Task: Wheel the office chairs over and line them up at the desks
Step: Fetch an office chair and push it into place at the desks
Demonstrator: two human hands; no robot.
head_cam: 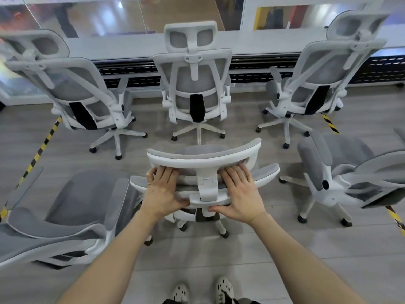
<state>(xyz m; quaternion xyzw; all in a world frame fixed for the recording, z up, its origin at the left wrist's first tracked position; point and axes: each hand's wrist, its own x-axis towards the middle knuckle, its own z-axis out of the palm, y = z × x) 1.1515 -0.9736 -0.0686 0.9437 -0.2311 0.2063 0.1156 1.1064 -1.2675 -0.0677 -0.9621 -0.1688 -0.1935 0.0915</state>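
Directly in front of me stands a white-framed office chair with grey mesh, seen from behind and above; its headrest [203, 160] is nearest. My left hand [163, 189] and my right hand [238, 194] hold the top of its back on either side of the headrest bracket, fingers over the mesh, thumbs underneath. Three matching chairs face the long grey desk [131, 49]: a left chair [72, 88], a middle chair [192, 84] and a right chair [315, 84]. The held chair stands right behind the middle one.
Another grey chair [83, 198] sits close on my left and one more [328, 163] on my right, both turned sideways. Yellow-black floor tape [41, 148] runs diagonally on the left and also at the right. My feet [201, 290] stand on the grey plank floor.
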